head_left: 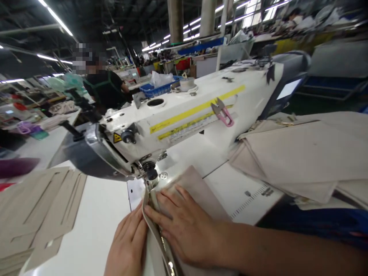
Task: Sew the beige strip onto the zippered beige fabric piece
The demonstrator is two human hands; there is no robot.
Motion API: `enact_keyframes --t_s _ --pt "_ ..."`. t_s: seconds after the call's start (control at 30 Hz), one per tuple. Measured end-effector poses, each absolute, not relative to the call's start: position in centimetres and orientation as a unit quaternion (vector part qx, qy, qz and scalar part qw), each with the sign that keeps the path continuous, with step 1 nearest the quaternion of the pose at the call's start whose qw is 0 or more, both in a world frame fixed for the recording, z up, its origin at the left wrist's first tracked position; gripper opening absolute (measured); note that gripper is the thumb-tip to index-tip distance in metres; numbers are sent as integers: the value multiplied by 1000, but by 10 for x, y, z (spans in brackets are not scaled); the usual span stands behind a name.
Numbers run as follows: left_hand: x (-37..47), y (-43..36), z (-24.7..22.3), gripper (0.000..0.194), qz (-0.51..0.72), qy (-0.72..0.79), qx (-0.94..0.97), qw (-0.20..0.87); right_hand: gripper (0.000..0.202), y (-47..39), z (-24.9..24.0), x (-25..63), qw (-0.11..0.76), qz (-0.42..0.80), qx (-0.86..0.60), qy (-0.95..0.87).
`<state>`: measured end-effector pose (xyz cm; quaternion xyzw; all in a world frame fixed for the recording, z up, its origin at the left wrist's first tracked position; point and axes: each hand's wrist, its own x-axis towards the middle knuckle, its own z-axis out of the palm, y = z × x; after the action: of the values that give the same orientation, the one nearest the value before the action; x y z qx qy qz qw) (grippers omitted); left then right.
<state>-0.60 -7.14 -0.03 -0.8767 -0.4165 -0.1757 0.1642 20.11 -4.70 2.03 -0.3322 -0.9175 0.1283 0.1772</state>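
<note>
A beige fabric piece [195, 191] with a zipper [163, 241] along a raised, folded strip lies under the needle area of a white sewing machine [184, 115]. The strip runs up to the presser foot [148, 186]. Spread flat on the fabric right of the strip is my right hand [186, 226], its fingertips near the foot. My left hand [129, 241] is at the strip's left side, fingers close together with their tips against its edge; its thumb is hidden. Pink-handled thread snips [222, 113] hang on the machine's front.
Stacked beige pieces with slots [43, 207] lie at the left. More beige fabric pieces [304, 153] are heaped at the right, beside a printed ruler scale [250, 201]. Behind the machine are a blue basket [155, 90] and a person in dark clothing [106, 90].
</note>
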Motion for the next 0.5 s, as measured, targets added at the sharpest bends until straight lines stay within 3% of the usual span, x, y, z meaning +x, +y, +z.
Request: enact_keyframes --t_s 0.23,0.5 --pt "-8 -71 4 42 -174 -436 -873 136 47 -46 23 203 195 136 -337 -911" --pt "-2 -69 6 40 -113 -416 -885 177 58 -46 21 206 166 154 -325 -918"
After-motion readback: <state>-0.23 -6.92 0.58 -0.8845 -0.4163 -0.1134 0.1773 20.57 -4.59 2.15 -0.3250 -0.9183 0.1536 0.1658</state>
